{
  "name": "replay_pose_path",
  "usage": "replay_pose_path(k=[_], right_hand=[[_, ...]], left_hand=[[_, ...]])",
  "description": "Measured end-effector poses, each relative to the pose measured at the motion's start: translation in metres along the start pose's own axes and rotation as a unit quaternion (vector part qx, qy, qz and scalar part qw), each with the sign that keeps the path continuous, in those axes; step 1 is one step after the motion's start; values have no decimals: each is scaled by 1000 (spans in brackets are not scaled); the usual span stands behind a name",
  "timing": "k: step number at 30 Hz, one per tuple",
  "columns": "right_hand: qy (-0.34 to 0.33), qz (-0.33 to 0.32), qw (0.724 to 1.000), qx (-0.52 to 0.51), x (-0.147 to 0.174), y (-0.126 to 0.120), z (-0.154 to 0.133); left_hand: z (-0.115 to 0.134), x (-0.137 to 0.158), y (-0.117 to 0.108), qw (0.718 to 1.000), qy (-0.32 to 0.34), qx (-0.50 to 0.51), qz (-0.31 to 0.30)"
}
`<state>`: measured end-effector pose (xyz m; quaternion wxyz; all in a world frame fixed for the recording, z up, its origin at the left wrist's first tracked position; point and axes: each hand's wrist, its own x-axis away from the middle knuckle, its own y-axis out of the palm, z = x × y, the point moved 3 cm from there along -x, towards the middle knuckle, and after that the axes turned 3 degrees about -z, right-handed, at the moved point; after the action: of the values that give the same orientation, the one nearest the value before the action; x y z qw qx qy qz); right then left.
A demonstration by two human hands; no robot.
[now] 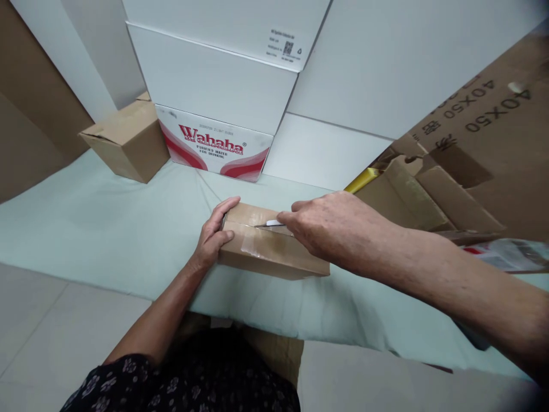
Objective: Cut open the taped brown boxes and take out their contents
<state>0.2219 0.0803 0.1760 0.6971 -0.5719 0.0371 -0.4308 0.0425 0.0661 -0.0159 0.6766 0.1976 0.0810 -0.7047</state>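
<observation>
A closed brown cardboard box (274, 252) lies on the pale green cloth, with clear tape across its top seam. My left hand (214, 232) grips the box's left end, thumb on the top face and fingers around the far corner. In my right hand (319, 223) is a box cutter (273, 224) with a white front end; its handle is hidden in the closed fingers. The blade's tip touches the seam near the middle of the top. Part of the box's right side is covered by my right hand.
The pale green cloth (98, 229) covers the work surface. Another brown box (128, 143) stands at the back left, beside a white Wahaha carton (214, 143). White boxes (214, 74) are stacked behind. An open cardboard carton (398, 194) with something yellow (361, 179) is at the right.
</observation>
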Motion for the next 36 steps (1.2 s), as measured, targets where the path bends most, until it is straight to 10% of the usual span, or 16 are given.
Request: replay_pose_path(k=[36], right_hand=[[36, -14, 999, 10, 30, 27, 26]], left_hand=[[-4, 1, -2, 1000, -11, -21, 6]])
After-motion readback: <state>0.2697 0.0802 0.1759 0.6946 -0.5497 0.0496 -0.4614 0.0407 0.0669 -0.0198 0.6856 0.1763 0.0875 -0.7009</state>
